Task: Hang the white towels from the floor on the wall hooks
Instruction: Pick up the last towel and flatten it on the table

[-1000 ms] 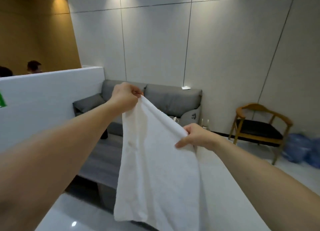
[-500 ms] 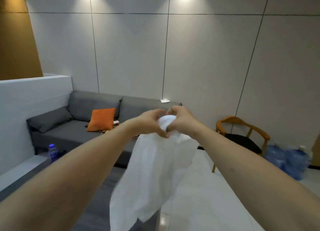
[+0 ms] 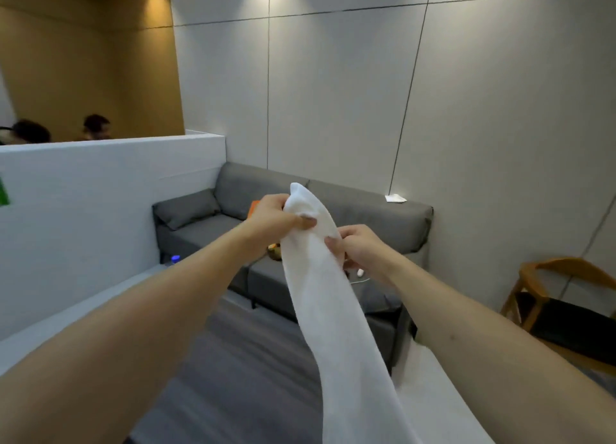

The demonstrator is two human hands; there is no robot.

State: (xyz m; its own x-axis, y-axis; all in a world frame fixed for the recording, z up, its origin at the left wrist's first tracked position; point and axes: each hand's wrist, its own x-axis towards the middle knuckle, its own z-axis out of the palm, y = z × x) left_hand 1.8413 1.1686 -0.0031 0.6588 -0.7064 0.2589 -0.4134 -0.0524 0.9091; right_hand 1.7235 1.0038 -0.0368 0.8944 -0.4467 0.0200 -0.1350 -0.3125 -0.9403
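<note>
White towel (image 3: 330, 297) held mid-air before grey sofa (image 3: 366, 216), bunched, hanging limp. Left hand (image 3: 276, 220) grips top fold; right hand (image 3: 358, 246) pinches just below. Judged light, soft, floppy; hold near top edge. No hooks in view.

Towel (image 3: 333, 310) held up in front of sofa (image 3: 350, 216), left hand (image 3: 273, 218) above right hand (image 3: 360, 246); partition (image 3: 100, 193) left, chair (image 3: 566, 297) right of sofa.
</note>
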